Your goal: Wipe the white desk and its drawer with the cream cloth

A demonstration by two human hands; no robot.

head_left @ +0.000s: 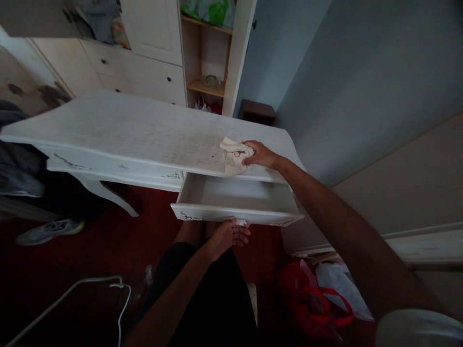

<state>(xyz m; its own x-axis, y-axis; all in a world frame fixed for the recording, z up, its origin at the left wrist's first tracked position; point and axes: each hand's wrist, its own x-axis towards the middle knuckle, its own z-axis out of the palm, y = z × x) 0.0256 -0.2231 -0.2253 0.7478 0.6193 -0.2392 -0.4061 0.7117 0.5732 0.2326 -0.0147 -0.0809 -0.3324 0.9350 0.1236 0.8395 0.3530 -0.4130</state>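
A white desk (144,127) with carved trim spans the view, its top smudged with dark marks. Near the desk's front edge, right of the middle, my right hand (261,154) grips a crumpled cream cloth (233,156) with a printed pattern and presses it on the top. Below it, a white drawer (235,193) is pulled out and its inside shows. At the middle of the drawer's front, my left hand (227,237) has its thumb and curled fingers around the small white drawer knob (240,222).
A red bag (300,294) and a white plastic bag (343,286) lie on the floor at right. White cable (87,279) runs at lower left, near a person's shoe (50,231). Behind the desk stand white cabinets (144,72) and open shelves (206,86). A wall (361,96) borders the right.
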